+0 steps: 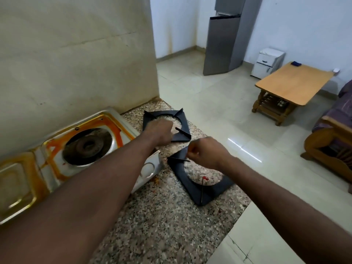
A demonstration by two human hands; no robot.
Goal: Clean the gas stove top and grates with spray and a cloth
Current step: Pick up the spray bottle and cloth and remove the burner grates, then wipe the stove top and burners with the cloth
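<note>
— Where are the grates?

— Both are off the stove, lying flat on the speckled granite counter to its right. The far grate sits close to the wall; the near grate lies closer to the counter's right edge, turned at an angle. Their corners come near each other without clearly touching.

— And the hands?

— The left hand reaches across to the far grate, fingers curled down over its near-left part. It seems to grip the frame, though the fingertips are hidden, so I cannot tell how firm the hold is. The right hand is closed into a loose fist at the far corner of the near grate, seemingly pinching the frame's edge there.

— The stove itself?

— The gas stove top stands at the left against the wall, steel, with orange-brown stains ringing the burner well. One burner is bare and dark with residue. A second well at the near left is partly cut off by the left forearm.

— Anything on the counter?

— A small red spot inside the near grate's opening, and some orange crumbs by the stove's right corner.
</note>
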